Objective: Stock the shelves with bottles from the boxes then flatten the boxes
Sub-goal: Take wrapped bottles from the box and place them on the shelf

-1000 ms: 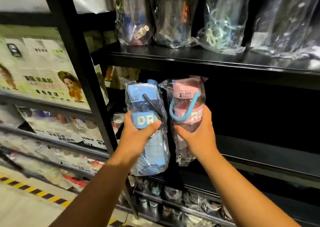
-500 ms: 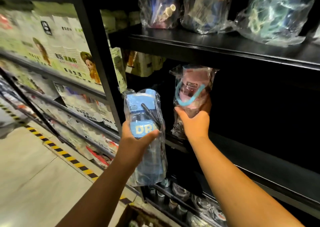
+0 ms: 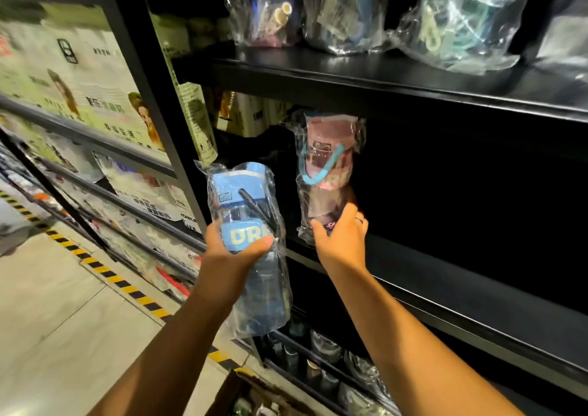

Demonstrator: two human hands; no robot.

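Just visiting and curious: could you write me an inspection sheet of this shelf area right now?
Surface: black metal shelf, dark inside.
Job's things: blue plastic bottle in a clear bag, held off the shelf; pink plastic bottle with a blue strap, bagged, upright at the shelf's front; cardboard box on the floor below.
Clutter: nothing seen.
Hands: left hand grips the blue bottle; right hand, fingers curled round the pink bottle's lower part.
Cables: nothing seen.
Surroundings: bagged bottles on the upper shelf; printed packs on left racks; yellow-black floor tape.
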